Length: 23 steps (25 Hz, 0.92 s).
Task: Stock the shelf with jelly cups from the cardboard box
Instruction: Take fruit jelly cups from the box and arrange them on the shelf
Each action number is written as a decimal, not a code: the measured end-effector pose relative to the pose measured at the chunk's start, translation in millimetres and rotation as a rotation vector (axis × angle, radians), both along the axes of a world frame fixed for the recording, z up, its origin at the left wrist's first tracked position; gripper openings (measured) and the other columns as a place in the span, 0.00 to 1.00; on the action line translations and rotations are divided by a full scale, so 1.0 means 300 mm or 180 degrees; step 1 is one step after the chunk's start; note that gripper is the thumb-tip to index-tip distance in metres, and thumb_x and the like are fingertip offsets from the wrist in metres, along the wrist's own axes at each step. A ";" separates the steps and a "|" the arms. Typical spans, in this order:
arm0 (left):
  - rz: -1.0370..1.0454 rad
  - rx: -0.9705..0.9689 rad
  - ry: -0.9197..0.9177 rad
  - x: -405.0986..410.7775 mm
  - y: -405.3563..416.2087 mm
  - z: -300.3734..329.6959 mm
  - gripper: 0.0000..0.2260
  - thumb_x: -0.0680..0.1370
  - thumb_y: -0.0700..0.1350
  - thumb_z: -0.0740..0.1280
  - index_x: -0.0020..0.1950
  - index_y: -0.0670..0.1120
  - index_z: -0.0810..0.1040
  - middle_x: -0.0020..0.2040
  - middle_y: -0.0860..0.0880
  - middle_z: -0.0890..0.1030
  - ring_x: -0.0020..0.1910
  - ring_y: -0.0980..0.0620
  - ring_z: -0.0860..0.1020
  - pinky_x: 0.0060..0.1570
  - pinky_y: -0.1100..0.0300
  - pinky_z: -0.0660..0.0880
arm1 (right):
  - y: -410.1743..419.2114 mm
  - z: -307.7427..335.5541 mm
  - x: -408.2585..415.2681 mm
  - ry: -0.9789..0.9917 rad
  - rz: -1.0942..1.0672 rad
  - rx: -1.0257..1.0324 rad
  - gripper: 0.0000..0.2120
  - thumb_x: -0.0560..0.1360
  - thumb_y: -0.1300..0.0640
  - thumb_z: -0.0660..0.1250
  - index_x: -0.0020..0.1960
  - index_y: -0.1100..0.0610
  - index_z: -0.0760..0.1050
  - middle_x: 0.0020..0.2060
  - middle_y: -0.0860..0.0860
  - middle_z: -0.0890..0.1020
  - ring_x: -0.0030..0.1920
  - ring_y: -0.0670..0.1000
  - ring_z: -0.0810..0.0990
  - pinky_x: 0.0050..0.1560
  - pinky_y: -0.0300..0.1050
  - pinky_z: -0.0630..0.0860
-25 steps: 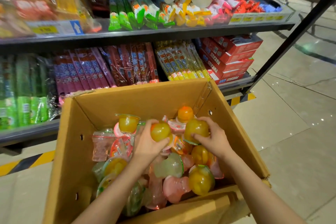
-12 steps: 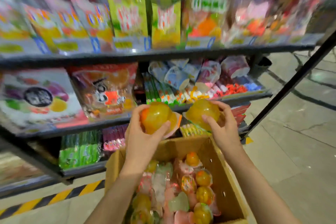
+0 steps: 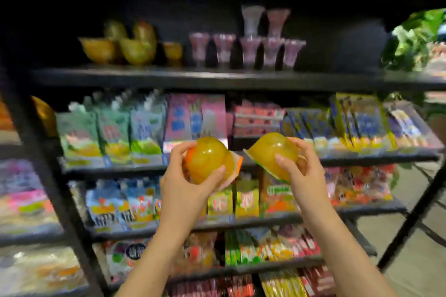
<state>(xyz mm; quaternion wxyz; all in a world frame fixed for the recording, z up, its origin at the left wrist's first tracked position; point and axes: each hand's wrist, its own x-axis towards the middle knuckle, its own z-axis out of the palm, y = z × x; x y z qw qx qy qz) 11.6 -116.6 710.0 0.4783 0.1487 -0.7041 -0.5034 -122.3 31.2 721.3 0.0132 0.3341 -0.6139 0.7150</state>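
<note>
My left hand (image 3: 183, 188) grips a yellow-orange jelly cup (image 3: 208, 160), its domed bottom turned toward me. My right hand (image 3: 301, 169) holds a second yellow jelly cup (image 3: 270, 152) the same way. Both cups are raised in front of the middle shelves. On the dark top shelf (image 3: 217, 78) stand several yellow jelly cups (image 3: 125, 47) at the left and pink jelly cups (image 3: 248, 49) to their right, some stacked. The cardboard box is out of view.
Lower shelves hold rows of snack pouches (image 3: 111, 132) and boxed sweets (image 3: 258, 116). A black upright post (image 3: 50, 176) runs down the left, a slanted black bar (image 3: 415, 214) at the right. Green leaves (image 3: 415, 38) show top right.
Both hands have lifted the two cups out of the box and up. My view has swung upward from the box to the top shelf.
</note>
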 end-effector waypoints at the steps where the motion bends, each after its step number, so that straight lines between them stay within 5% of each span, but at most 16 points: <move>1: 0.0074 -0.0091 0.0053 0.004 -0.019 0.081 0.22 0.61 0.55 0.73 0.49 0.69 0.68 0.52 0.59 0.75 0.50 0.58 0.77 0.47 0.61 0.74 | -0.023 0.080 -0.003 0.0075 0.0075 -0.0058 0.14 0.69 0.54 0.71 0.50 0.41 0.72 0.46 0.45 0.79 0.41 0.37 0.79 0.40 0.31 0.74; 5: 0.0402 -0.0328 0.0249 0.020 -0.087 0.324 0.23 0.60 0.55 0.73 0.50 0.67 0.69 0.52 0.57 0.76 0.50 0.58 0.76 0.46 0.64 0.72 | -0.122 0.317 -0.024 0.0355 0.0313 -0.0149 0.16 0.72 0.61 0.69 0.51 0.43 0.72 0.48 0.47 0.79 0.43 0.39 0.79 0.40 0.30 0.75; 13: 0.1394 -0.0923 0.0040 0.090 -0.342 0.527 0.23 0.65 0.50 0.76 0.54 0.61 0.68 0.50 0.58 0.74 0.49 0.55 0.72 0.43 0.61 0.68 | -0.417 0.518 -0.074 0.0680 0.0598 -0.0020 0.18 0.68 0.54 0.74 0.48 0.35 0.71 0.48 0.41 0.77 0.47 0.41 0.78 0.38 0.34 0.73; 16: 0.1542 -0.0950 -0.0060 0.092 -0.507 0.581 0.24 0.65 0.51 0.76 0.54 0.60 0.68 0.46 0.63 0.71 0.47 0.57 0.71 0.43 0.62 0.67 | -0.576 0.552 -0.092 0.0779 0.0621 0.0089 0.19 0.66 0.53 0.76 0.48 0.37 0.71 0.48 0.41 0.77 0.47 0.41 0.78 0.42 0.38 0.74; 23: 0.1643 -0.1186 -0.0595 0.023 -0.966 0.722 0.25 0.64 0.53 0.76 0.55 0.60 0.67 0.48 0.57 0.71 0.49 0.53 0.71 0.44 0.58 0.70 | -0.980 0.704 -0.129 0.1098 0.0385 0.0366 0.22 0.64 0.49 0.76 0.51 0.40 0.68 0.45 0.37 0.74 0.46 0.39 0.74 0.39 0.34 0.70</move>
